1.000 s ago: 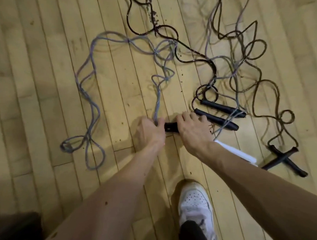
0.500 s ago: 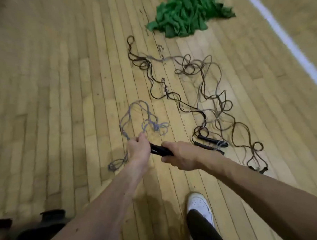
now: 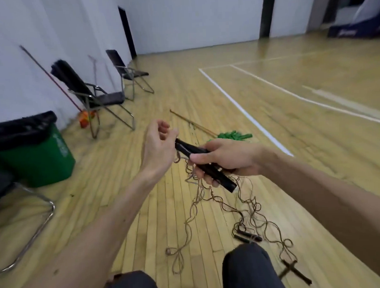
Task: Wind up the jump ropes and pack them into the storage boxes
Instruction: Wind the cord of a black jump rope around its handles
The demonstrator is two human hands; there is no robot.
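Observation:
My right hand (image 3: 226, 159) grips two black jump-rope handles (image 3: 207, 164) held together at chest height, pointing up-left. My left hand (image 3: 159, 147) is at their upper tips with fingers curled, pinching the thin cord where it leaves the handles. The jump rope cord (image 3: 193, 208) hangs from the handles in loose loops down to the wooden floor. More tangled ropes lie on the floor to the right, with a second pair of black handles (image 3: 247, 237) and a crossed pair (image 3: 293, 271).
A green bin (image 3: 34, 162) with a black liner stands at left. Two folding chairs (image 3: 97, 95) line the wall, and a chair frame (image 3: 30, 231) is near left. A green fabric pile (image 3: 234, 135) and sticks lie ahead. My knees (image 3: 251, 268) fill the bottom edge.
I have risen from bending over the floor. Both hands lifted the black handles up, the cord now trails below, and the view has swung up to show the hall.

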